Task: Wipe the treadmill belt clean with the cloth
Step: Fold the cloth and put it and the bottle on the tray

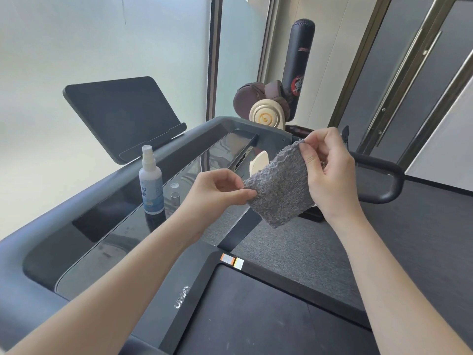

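A grey fluffy cloth hangs stretched in the air between both my hands, above the treadmill console. My left hand pinches its lower left edge with thumb and fingers. My right hand pinches its upper right corner and covers part of the right edge. The black treadmill belt lies below at the bottom centre, dark and flat, well beneath the cloth and untouched by it.
A white spray bottle stands upright on the glossy console, left of my left hand. A black tablet holder rises behind it. A curved black handrail sits right of the cloth. A punching bag stands at the back.
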`<state>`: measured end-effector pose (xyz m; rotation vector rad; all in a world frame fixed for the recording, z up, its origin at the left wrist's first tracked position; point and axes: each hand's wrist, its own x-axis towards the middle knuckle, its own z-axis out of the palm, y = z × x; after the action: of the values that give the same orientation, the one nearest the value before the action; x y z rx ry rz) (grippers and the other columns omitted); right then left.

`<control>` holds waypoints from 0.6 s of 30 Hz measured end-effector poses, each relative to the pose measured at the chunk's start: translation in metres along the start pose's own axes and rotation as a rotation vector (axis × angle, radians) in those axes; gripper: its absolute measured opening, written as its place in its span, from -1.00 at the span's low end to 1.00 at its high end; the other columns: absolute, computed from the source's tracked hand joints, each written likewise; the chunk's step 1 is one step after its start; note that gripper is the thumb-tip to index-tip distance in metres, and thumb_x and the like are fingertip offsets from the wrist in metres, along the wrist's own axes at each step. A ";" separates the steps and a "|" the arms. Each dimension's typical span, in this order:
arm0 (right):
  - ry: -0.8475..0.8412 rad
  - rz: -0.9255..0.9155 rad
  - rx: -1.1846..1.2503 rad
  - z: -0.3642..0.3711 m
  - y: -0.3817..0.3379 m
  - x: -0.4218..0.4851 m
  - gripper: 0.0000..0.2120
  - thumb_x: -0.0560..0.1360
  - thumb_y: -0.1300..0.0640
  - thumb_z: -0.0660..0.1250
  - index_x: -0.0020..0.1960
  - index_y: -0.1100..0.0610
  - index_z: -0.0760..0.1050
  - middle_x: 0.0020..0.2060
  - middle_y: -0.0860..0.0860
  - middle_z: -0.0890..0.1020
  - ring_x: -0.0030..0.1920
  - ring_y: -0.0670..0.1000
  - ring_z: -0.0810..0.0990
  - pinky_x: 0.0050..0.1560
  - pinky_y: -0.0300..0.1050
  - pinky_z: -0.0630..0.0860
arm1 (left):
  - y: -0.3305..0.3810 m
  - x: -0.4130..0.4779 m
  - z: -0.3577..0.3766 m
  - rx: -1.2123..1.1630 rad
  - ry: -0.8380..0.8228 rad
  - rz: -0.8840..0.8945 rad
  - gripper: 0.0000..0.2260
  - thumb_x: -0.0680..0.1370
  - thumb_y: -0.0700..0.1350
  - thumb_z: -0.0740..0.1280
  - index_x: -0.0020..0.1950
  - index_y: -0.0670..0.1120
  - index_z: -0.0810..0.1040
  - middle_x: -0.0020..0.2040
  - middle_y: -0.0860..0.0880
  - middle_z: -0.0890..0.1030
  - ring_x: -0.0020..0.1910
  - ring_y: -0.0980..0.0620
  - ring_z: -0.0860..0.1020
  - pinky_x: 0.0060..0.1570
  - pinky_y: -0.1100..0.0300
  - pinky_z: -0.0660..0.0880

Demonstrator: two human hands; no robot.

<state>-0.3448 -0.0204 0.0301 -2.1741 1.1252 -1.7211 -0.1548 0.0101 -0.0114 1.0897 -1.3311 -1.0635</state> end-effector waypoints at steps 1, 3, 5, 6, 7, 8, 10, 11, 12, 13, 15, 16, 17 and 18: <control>0.001 0.010 -0.002 0.000 0.002 -0.001 -0.95 0.56 0.19 0.24 -0.06 0.14 0.37 -0.26 -0.05 0.50 -0.24 -0.05 0.50 -0.20 -0.42 0.37 | 0.001 0.000 -0.001 -0.044 0.007 0.007 -0.84 0.38 -0.25 0.52 -0.23 -0.17 0.55 -0.28 -0.08 0.63 -0.29 0.05 0.60 -0.11 0.17 0.54; 0.003 0.043 0.014 0.000 0.006 -0.003 -0.95 0.57 0.19 0.23 -0.05 0.14 0.36 -0.26 -0.02 0.49 -0.22 0.01 0.49 -0.21 -0.37 0.37 | 0.003 -0.002 -0.002 -0.110 0.017 0.011 -0.85 0.38 -0.25 0.51 -0.19 -0.20 0.55 -0.23 -0.14 0.64 -0.23 0.00 0.61 -0.06 0.11 0.58; 0.009 0.058 0.019 0.001 0.010 -0.007 -0.95 0.57 0.20 0.22 -0.05 0.13 0.34 -0.25 0.03 0.50 -0.22 0.05 0.49 -0.21 -0.32 0.37 | 0.003 -0.003 -0.002 -0.106 0.019 0.031 -0.85 0.38 -0.28 0.50 -0.18 -0.22 0.55 -0.23 -0.12 0.64 -0.24 0.01 0.61 -0.08 0.13 0.59; 0.013 0.055 0.008 0.002 0.011 -0.008 -0.94 0.57 0.21 0.22 -0.05 0.13 0.34 -0.25 0.04 0.50 -0.22 0.04 0.49 -0.21 -0.30 0.37 | 0.003 -0.003 -0.002 -0.085 0.022 0.041 -0.85 0.38 -0.30 0.50 -0.18 -0.22 0.54 -0.26 -0.10 0.63 -0.28 0.04 0.61 -0.12 0.15 0.58; 0.017 0.049 0.001 0.003 0.011 -0.009 -0.94 0.57 0.22 0.21 -0.05 0.12 0.34 -0.25 0.02 0.50 -0.23 0.03 0.49 -0.21 -0.30 0.37 | 0.003 -0.003 -0.002 -0.066 0.023 0.048 -0.85 0.38 -0.32 0.50 -0.18 -0.22 0.54 -0.28 -0.08 0.63 -0.30 0.05 0.60 -0.14 0.16 0.57; 0.020 0.042 -0.003 0.004 0.010 -0.009 -0.94 0.57 0.22 0.21 -0.05 0.12 0.34 -0.25 -0.01 0.49 -0.23 0.00 0.49 -0.20 -0.31 0.38 | 0.004 -0.003 -0.003 -0.060 0.022 0.047 -0.84 0.38 -0.33 0.49 -0.18 -0.21 0.53 -0.29 -0.06 0.63 -0.31 0.05 0.60 -0.14 0.15 0.58; 0.013 0.025 -0.005 0.004 0.007 -0.007 -0.94 0.57 0.23 0.21 -0.05 0.12 0.34 -0.25 -0.06 0.49 -0.22 -0.06 0.49 -0.18 -0.38 0.38 | 0.005 -0.002 -0.004 -0.083 0.009 0.023 -0.82 0.39 -0.35 0.48 -0.12 -0.17 0.53 -0.28 -0.05 0.61 -0.30 0.02 0.59 -0.14 0.16 0.59; -0.002 0.014 -0.009 0.003 0.005 -0.005 -0.94 0.57 0.23 0.21 -0.05 0.12 0.34 -0.24 -0.06 0.50 -0.21 -0.08 0.50 -0.16 -0.40 0.38 | 0.007 -0.001 -0.005 -0.086 -0.012 -0.001 -0.79 0.40 -0.32 0.48 -0.05 -0.14 0.55 -0.26 -0.04 0.61 -0.26 0.02 0.60 -0.13 0.16 0.59; -0.025 0.000 -0.017 0.003 0.002 -0.004 -0.95 0.57 0.23 0.21 -0.05 0.12 0.35 -0.23 -0.03 0.51 -0.20 -0.08 0.51 -0.16 -0.41 0.39 | 0.008 0.001 -0.008 -0.057 -0.048 -0.031 -0.72 0.40 -0.23 0.50 0.07 -0.10 0.55 -0.24 -0.02 0.62 -0.21 0.02 0.61 -0.08 0.15 0.59; -0.055 -0.019 -0.026 0.003 0.000 -0.003 -0.96 0.57 0.23 0.22 -0.04 0.13 0.36 -0.22 0.00 0.53 -0.18 -0.07 0.53 -0.16 -0.38 0.42 | 0.011 0.003 -0.010 0.010 -0.093 -0.063 -0.59 0.38 -0.08 0.52 0.19 -0.04 0.53 -0.20 0.02 0.64 -0.14 0.05 0.62 0.00 0.12 0.57; -0.124 -0.072 -0.071 0.005 -0.007 -0.001 -0.98 0.56 0.23 0.23 -0.03 0.18 0.39 -0.21 0.06 0.57 -0.18 -0.06 0.54 -0.15 -0.32 0.46 | 0.017 0.006 -0.012 0.208 -0.184 -0.097 -0.32 0.27 0.21 0.49 0.35 0.08 0.45 -0.06 0.11 0.66 0.01 0.13 0.61 0.14 0.13 0.51; -0.153 -0.105 -0.102 0.006 -0.011 -0.001 -0.96 0.55 0.24 0.24 -0.02 0.22 0.41 -0.21 0.07 0.59 -0.17 -0.05 0.54 -0.16 -0.38 0.43 | 0.021 0.008 -0.011 0.290 -0.209 -0.099 -0.25 0.24 0.26 0.45 0.39 0.09 0.41 0.04 0.12 0.64 0.07 0.16 0.59 0.19 0.15 0.48; -0.180 -0.135 -0.131 0.008 -0.015 -0.001 -0.95 0.54 0.25 0.25 -0.02 0.24 0.42 -0.21 0.07 0.60 -0.16 -0.05 0.53 -0.17 -0.45 0.40 | 0.025 0.011 -0.009 0.334 -0.224 -0.092 -0.23 0.23 0.27 0.43 0.41 0.09 0.40 0.13 0.11 0.60 0.12 0.17 0.57 0.21 0.16 0.47; -0.203 -0.154 -0.145 0.009 -0.018 -0.001 -0.94 0.54 0.26 0.25 -0.02 0.25 0.42 -0.21 0.07 0.60 -0.15 -0.06 0.53 -0.17 -0.49 0.38 | 0.028 0.014 -0.008 0.349 -0.230 -0.084 -0.23 0.24 0.28 0.43 0.42 0.08 0.40 0.20 0.09 0.57 0.16 0.18 0.55 0.24 0.17 0.46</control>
<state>-0.3282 -0.0104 0.0360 -2.5166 1.0863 -1.4707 -0.1485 0.0019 0.0185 1.3183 -1.7134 -1.0668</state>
